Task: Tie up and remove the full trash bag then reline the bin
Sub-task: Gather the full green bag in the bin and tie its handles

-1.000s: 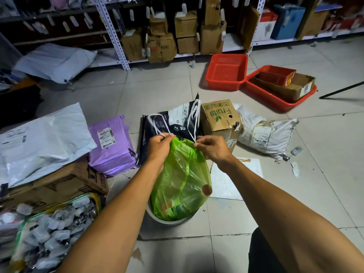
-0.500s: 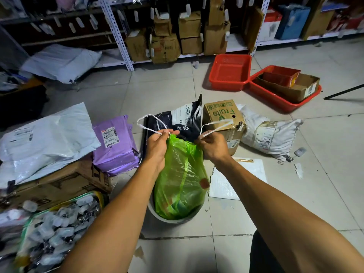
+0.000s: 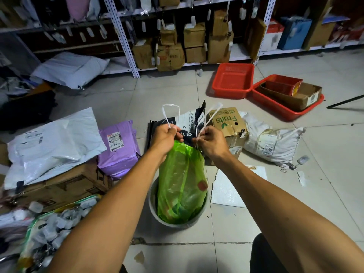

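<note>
A full green trash bag (image 3: 181,182) stands in a round white bin (image 3: 152,205) on the tiled floor, its neck gathered and pulled up. My left hand (image 3: 166,135) grips one white drawstring loop (image 3: 171,113) at the bag's top left. My right hand (image 3: 209,141) pinches the other white drawstring loop (image 3: 211,114) at the top right. Both loops stick upward above my fists. The hands sit close together over the bag's mouth.
Just behind the bin stand a dark printed bag (image 3: 189,123) and a "Fruits" carton (image 3: 227,123). Parcels lie left: purple (image 3: 118,148), white (image 3: 53,142), a brown box (image 3: 65,186). A white sack (image 3: 271,142), red baskets (image 3: 232,80) and shelving (image 3: 126,36) lie beyond.
My hands spread the drawstrings apart, then came back together over the bag's mouth. The loops now stand upright and the bag's neck is drawn tighter.
</note>
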